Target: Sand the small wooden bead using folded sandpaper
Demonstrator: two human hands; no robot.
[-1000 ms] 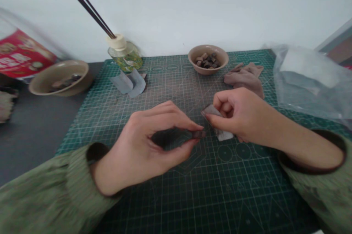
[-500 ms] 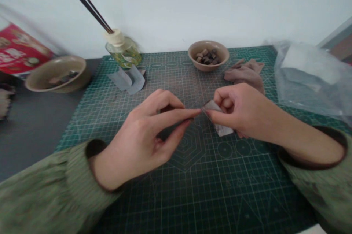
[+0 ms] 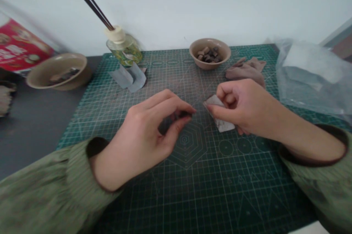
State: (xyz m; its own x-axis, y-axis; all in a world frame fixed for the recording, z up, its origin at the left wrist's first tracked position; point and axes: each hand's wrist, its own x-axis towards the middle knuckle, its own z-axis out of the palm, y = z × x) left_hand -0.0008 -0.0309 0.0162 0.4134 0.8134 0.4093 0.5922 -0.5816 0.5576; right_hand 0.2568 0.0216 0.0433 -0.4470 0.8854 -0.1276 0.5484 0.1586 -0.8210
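Note:
Over the middle of the green cutting mat [image 3: 192, 197], my left hand [image 3: 145, 135] pinches a small dark piece [image 3: 186, 114] between thumb and fingertips; the fingers hide most of it. To its right, my right hand [image 3: 242, 106] is closed on a folded greyish-white piece of sandpaper [image 3: 224, 124], with the thumb pressed on top. A short gap separates the dark piece from the sandpaper. Behind my right hand lies a crumpled brownish cloth [image 3: 249, 70].
A bowl [image 3: 210, 65] of small brown chunks stands at the back. Curled grey sheets [image 3: 134, 80] lie before a reed diffuser [image 3: 125, 49]. Another bowl [image 3: 59, 84] and a red packet [image 3: 22, 43] are on the left, a clear plastic bag [image 3: 310, 76] on the right.
My left index finger, stretched out to the sandpaper's edge before, has bent back onto the small dark piece. My right hand keeps its hold, almost unmoved.

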